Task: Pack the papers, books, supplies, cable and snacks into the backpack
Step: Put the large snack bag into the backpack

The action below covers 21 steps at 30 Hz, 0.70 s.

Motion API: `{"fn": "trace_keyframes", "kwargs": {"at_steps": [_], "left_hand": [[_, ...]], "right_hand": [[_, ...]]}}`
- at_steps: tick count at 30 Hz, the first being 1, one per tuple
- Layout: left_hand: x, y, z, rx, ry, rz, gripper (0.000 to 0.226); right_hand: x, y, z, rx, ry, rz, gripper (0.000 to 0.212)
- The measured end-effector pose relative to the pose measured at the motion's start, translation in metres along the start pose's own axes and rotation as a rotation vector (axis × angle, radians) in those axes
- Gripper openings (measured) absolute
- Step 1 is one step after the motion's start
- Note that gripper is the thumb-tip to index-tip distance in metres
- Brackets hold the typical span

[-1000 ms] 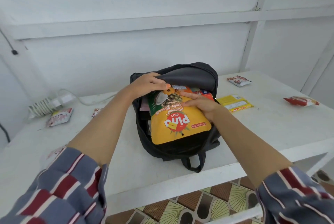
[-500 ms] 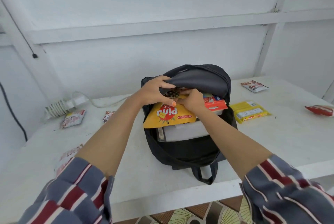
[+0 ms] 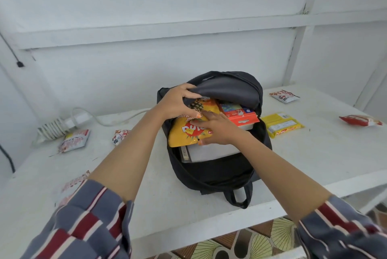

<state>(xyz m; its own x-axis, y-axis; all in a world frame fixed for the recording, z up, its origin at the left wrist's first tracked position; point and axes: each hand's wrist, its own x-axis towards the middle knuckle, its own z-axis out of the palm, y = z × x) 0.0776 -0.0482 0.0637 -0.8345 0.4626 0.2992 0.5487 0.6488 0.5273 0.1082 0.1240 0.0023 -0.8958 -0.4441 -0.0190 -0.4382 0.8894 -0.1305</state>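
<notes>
The backpack [image 3: 209, 175] lies open on the bench [image 3: 146, 185], with a grey book [image 3: 211, 152] showing at the near edge of the opening. The right hand [image 3: 217, 131] is flat, fingers straight, pressing the yellow snack bag [image 3: 184, 133]. One second ago this bag draped over the front of the opening; its upper half now sits under the backpack flap [image 3: 226, 91], which the left hand [image 3: 176, 104] grips and lifts. An orange box [image 3: 240, 115] is already inside. Judgement: this snack is nearly stowed. Still unpacked on the bench: a yellow packet [image 3: 280, 124], a red packet [image 3: 360, 120], small snack packets [image 3: 74, 140] and, farthest left, the coiled cable [image 3: 56, 128].
</notes>
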Motion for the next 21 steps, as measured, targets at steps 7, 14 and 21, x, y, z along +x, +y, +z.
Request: {"fn": "trace_keyframes", "kwargs": {"at_steps": [7,14,21], "left_hand": [[0.003,-0.003,-0.001,-0.009,-0.009,-0.009,0.053],[0.004,-0.004,-0.002,-0.023,-0.015,-0.004,0.052],[0.005,-0.004,-0.002,-0.004,-0.028,-0.021,0.052]], "right_hand": [[0.005,-0.007,0.001,-0.007,0.066,-0.064,0.068],[0.014,-0.011,0.007,-0.074,-0.012,-0.068,0.062],[0.025,-0.005,-0.003,-0.114,-0.041,-0.096,0.061]]}}
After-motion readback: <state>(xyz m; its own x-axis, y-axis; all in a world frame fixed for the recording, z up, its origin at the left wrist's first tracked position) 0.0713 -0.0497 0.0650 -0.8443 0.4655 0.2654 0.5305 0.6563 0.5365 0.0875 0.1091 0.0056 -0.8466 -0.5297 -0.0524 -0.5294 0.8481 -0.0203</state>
